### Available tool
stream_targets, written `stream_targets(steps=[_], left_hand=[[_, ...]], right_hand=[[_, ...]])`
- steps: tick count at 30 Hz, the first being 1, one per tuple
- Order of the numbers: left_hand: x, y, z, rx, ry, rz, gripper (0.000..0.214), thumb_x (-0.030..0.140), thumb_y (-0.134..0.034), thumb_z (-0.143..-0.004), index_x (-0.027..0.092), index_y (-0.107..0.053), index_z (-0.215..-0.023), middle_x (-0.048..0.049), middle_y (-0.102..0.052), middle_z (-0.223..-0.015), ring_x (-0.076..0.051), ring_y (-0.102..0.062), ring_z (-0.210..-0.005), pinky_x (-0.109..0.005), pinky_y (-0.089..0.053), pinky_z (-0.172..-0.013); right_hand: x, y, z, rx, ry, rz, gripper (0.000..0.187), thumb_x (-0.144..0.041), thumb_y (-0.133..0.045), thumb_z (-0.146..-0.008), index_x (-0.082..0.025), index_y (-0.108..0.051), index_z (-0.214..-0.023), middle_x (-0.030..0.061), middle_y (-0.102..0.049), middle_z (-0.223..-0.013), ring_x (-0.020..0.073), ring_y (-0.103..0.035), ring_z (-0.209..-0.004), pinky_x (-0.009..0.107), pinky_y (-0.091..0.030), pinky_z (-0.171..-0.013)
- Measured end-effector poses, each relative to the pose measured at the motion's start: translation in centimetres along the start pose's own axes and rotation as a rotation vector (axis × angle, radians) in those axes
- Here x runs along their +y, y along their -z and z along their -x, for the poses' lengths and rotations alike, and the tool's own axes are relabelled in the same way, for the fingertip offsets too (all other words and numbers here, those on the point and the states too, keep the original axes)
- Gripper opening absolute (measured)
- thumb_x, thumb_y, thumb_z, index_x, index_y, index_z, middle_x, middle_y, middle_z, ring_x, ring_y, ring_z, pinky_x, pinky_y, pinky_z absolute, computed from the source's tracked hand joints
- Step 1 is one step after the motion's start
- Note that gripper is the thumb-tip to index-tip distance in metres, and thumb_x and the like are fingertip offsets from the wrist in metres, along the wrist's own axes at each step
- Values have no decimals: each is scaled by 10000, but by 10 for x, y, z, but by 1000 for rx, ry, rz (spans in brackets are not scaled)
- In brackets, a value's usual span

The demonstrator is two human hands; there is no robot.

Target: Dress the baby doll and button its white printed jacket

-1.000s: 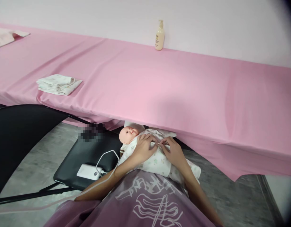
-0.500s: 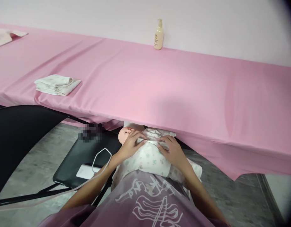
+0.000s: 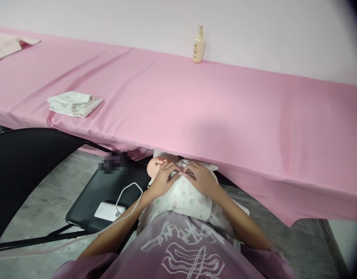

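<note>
A baby doll in a white patterned garment lies across my lap, head to the left, just below the edge of the pink table. My left hand rests on the doll's chest near the neck, fingers pinching the garment. My right hand meets it from the right, fingers bent on the same collar area. The fingertips of both hands touch at the garment's front opening.
A folded white cloth lies on the table at the left. A cream pump bottle stands at the back by the wall. A black folding chair at my left holds a white power bank with a cable.
Both hands have slid up the doll's chest toward its neck and come together at the collar. The view shifted slightly.
</note>
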State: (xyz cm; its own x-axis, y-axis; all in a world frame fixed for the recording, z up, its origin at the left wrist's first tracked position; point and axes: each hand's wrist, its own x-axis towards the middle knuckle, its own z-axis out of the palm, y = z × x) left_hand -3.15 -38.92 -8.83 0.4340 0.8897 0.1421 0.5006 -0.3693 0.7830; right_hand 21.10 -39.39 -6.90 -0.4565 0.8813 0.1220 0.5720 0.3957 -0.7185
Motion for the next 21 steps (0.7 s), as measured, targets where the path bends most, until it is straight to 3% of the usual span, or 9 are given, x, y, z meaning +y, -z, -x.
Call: stream_targets(steps=[11, 21], left_hand=[[6, -18, -11, 9, 143, 5, 268, 416, -589, -1142, 235, -727, -1000, -60, -776, -1017, -289, -640, -1022, -460, -462, -983], [8, -19, -8, -34, 151, 52, 298, 480, -581, -1147, 234, -707, -1035, -75, -777, -1094, -298, -634, -1105, -475, -473, -1039]], right_hand=[[22, -21, 12, 156, -28, -178, 68, -277, -637, -1181, -249, -656, -1122, 60, -750, -1127, 276, -716, -1119, 435, -548, -1063], [29, -16, 14, 56, 5, -297, 62, -302, -594, -1176, -264, -630, -1143, 68, -724, -1148, 278, -695, -1137, 450, -535, -1069]])
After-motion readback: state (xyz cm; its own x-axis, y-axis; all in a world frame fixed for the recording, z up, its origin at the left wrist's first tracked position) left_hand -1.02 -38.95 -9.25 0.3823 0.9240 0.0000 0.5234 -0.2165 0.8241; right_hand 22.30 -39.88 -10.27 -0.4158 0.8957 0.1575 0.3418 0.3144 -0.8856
